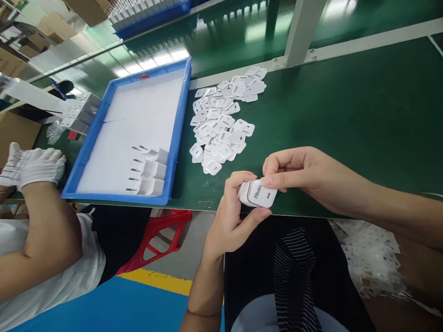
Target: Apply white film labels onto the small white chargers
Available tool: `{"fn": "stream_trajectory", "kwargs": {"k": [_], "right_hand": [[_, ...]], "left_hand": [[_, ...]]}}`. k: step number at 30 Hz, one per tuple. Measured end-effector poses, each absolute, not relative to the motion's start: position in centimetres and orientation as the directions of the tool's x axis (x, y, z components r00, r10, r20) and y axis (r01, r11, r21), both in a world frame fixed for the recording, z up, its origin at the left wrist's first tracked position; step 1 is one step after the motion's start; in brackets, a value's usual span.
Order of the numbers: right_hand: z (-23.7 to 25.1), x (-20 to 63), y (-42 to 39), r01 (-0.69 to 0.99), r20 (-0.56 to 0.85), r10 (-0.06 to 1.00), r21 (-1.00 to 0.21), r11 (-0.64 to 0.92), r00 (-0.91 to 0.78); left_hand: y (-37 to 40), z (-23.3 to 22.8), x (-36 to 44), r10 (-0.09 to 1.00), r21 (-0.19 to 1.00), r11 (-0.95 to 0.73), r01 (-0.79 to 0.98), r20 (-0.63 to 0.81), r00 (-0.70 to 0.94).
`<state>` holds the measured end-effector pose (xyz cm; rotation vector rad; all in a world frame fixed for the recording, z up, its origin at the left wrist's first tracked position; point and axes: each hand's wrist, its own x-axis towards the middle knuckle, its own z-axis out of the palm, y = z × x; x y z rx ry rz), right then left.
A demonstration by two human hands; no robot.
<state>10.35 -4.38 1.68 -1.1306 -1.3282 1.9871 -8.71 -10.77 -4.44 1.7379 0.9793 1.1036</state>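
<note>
The small white charger [258,193] sits just past the near edge of the green desk [346,115], held between both hands. The left hand [231,212] wraps it from below, its fingers [238,177] clamped around the body. The right hand [304,173] comes from the right, its fingers [273,181] pinched together on the printed face, which looks up.

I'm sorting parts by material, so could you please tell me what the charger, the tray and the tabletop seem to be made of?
Charger: likely glossy white moulded plastic; smooth, rounded, printed logo.
Tray: probably rigid blue plastic, with a matte white liner.
Tabletop: dark green mat, perhaps rubber; faint sheen.
</note>
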Motion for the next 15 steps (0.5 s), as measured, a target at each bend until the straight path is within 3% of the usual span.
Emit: {"fn": "stream_trajectory", "kwargs": {"k": [15], "right_hand": [[1.57, 10.27, -4.58, 0.029, -0.382, 0.753, -0.9, -0.435, -0.535]], "left_hand": [[-10.53, -4.17, -8.62, 0.883, 0.906, -0.391, 0.163, 0.32, 0.343]]}}
